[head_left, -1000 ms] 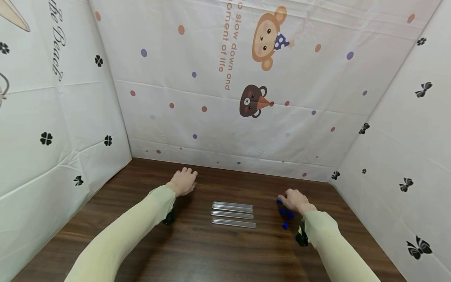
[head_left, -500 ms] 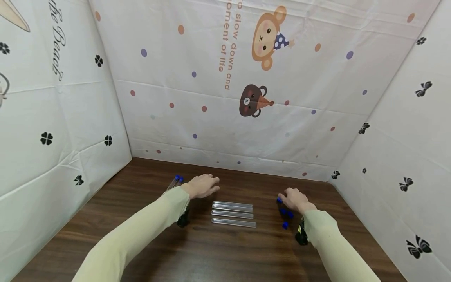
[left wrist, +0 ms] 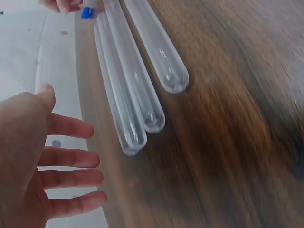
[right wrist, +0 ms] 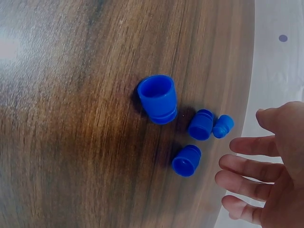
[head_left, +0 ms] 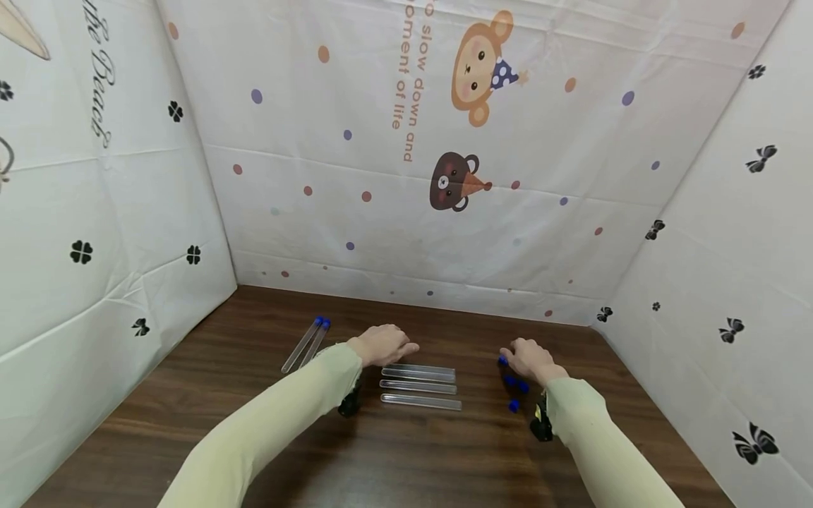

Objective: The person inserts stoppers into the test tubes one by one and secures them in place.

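Note:
My left hand [head_left: 384, 346] hovers at the far left end of several clear test tubes [head_left: 419, 386]. In the left wrist view the fingers [left wrist: 71, 178] are spread and hold nothing, beside the rounded ends of the tubes [left wrist: 137, 95]. My right hand [head_left: 532, 358] is over the right side of the table, nearest to several loose blue caps [head_left: 514, 406]. The right wrist view has its fingers [right wrist: 247, 168] extended and apart, with nothing in them. One larger-looking blue cap [right wrist: 158, 99] lies closest to that camera, its hollow end showing.
Two test tubes with blue caps [head_left: 301, 346] lie at the back left, partly behind the left sleeve. The wooden table [head_left: 406, 458] ends at a printed cloth wall [head_left: 356, 219] at the back. More cloth stands at both sides.
My left hand has moved right, away from the two capped test tubes, which now show, and toward the uncapped ones. My right hand has stayed near the caps.

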{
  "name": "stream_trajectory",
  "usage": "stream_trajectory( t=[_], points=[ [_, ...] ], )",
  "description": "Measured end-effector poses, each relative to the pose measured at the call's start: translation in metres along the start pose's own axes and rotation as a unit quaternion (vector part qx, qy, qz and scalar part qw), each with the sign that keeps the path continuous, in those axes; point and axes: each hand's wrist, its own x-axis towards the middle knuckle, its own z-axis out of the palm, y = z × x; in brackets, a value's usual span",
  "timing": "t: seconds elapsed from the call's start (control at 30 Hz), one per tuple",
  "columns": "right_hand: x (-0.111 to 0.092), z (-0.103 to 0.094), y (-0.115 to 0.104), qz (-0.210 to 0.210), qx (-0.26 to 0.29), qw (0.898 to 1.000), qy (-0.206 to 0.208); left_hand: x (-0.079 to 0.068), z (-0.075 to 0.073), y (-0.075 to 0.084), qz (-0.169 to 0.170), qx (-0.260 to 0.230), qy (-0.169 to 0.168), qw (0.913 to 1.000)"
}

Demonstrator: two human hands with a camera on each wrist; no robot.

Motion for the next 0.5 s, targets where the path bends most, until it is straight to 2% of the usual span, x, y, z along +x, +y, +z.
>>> stream_trajectory(
  t=[0.27, 0.5],
  points=[
    [-0.001, 0.002, -0.001, -0.002, 0.005, 1.000, 0.004, 0.010, 0.014, 0.013, -0.007, 0.019, -0.021, 0.9996],
    [0.000, 0.005, 0.002, -0.014, -0.009, 1.000, 0.022, 0.018, 0.021, 0.020, 0.007, 0.027, -0.029, 0.9992]
  ],
)
